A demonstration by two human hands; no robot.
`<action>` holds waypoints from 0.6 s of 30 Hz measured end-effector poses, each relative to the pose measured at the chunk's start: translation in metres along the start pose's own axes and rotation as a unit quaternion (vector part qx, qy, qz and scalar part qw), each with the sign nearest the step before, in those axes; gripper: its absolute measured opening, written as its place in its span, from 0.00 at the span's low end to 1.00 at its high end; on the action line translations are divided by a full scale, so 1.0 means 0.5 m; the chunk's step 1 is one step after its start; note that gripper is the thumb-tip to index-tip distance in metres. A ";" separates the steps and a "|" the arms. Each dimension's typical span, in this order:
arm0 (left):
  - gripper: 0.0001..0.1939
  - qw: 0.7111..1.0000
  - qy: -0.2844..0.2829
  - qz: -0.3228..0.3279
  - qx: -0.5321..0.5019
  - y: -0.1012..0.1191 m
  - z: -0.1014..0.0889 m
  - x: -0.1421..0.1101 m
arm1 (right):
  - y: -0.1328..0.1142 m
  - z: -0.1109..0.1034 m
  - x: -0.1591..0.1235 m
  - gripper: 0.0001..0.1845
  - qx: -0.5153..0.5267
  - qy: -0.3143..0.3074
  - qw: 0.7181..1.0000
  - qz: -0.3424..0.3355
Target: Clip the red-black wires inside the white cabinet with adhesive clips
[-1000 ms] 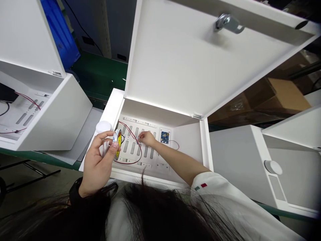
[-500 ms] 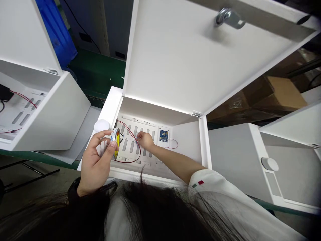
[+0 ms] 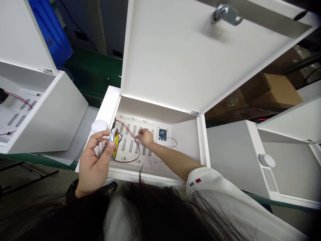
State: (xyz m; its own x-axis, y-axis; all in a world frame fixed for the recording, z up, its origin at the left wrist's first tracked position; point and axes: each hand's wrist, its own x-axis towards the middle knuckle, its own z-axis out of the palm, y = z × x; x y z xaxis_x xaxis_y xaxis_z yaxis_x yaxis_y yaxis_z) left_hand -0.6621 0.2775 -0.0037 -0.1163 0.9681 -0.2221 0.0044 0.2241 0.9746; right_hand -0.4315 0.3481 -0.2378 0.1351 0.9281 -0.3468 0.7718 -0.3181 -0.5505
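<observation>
In my left hand [image 3: 94, 164] is a roll of tape [image 3: 116, 143] with a yellow label, pinched between thumb and fingers over the box's left edge. White strips [image 3: 101, 149] show between those fingers. My right hand [image 3: 145, 138] reaches inside the white metal box [image 3: 184, 134], fingertips curled together at its slotted bottom plate [image 3: 131, 146]. Whatever they pinch, if anything, is too small to make out. Red and black wires [image 3: 138, 150] loop beside the fingertips. To the right of this hand, a blue circuit board [image 3: 163, 135] with a thin cable sits in the box.
The box's lid [image 3: 185, 57] stands raised, with a metal cam lock [image 3: 225, 14]. A white round knob [image 3: 99, 126] is at the box's left edge. Similar boxes stand left [image 3: 55, 117] and right [image 3: 233, 154]. Cardboard cartons [image 3: 281, 88] lie behind on the right.
My right fingertips have shifted slightly on the slotted plate, with the fingers a little more raised. My left hand keeps its hold on the tape. The whole view has moved slightly.
</observation>
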 end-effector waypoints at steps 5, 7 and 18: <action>0.18 1.000 0.005 -0.007 0.013 0.003 0.002 -0.001 | -0.004 -0.002 0.007 0.10 -0.047 -0.014 0.999 0.016; 0.18 1.000 0.006 -0.008 0.014 0.004 0.003 -0.001 | -0.011 -0.006 0.002 0.11 -0.087 -0.019 0.996 0.008; 0.24 0.996 -0.081 -0.025 0.015 0.021 -0.009 0.005 | -0.075 -0.064 -0.070 0.30 -0.271 -0.150 0.947 -0.081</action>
State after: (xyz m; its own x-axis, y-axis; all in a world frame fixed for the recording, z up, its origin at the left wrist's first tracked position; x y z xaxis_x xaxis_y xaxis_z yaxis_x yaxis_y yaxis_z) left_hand -0.6667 0.2817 0.0061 0.0456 0.9607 -0.2738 0.0323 0.2726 0.9616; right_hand -0.4453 0.3336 -0.1805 -0.1328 0.8340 -0.5355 0.9839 0.0457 -0.1728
